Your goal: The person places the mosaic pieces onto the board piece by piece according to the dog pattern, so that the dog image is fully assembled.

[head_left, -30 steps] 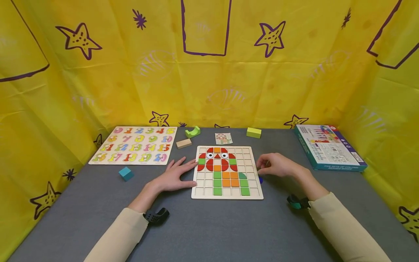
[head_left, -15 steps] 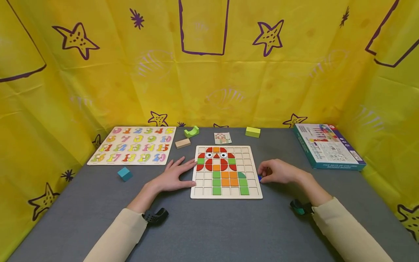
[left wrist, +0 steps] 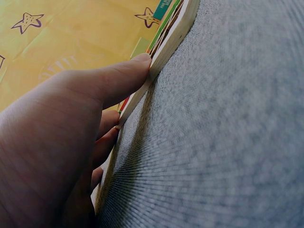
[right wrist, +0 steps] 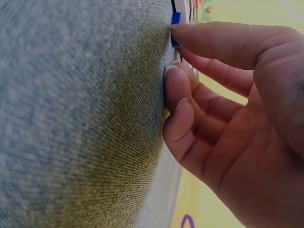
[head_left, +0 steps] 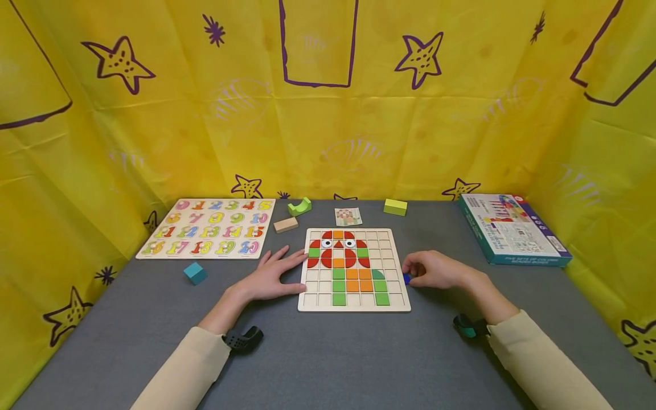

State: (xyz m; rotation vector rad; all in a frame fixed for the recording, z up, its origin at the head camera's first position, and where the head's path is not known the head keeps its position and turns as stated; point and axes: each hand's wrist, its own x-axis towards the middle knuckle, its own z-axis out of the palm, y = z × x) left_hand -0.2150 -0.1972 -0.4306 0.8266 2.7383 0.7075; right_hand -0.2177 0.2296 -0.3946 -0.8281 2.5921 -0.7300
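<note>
A square wooden grid board (head_left: 316,300) carries red, orange and green tiles set out as an animal figure with two round eyes. My left hand (head_left: 269,276) lies spread at its left side. In the left wrist view the thumb (left wrist: 124,76) touches the board's edge (left wrist: 171,47), and the other fingertips reach the rim further along. At the board's right edge my right hand (head_left: 435,269) pinches a small blue tile (right wrist: 176,29) between thumb and index finger, low at the table. The remaining right fingers are curled in, close to the tabletop. Most of the tile is hidden by the fingers in the head view.
Behind the board lies a small picture card (head_left: 348,216). Around it are a yellow-green block (head_left: 396,207), a green arch block (head_left: 299,206) and a plain wood block (head_left: 286,225). A number puzzle (head_left: 205,228) and blue cube (head_left: 195,273) lie left; a flat box (head_left: 515,230) lies right.
My right hand has come down slightly toward the front and its thumb and index finger have closed on the blue tile. My left hand has stayed at the board's edge.
</note>
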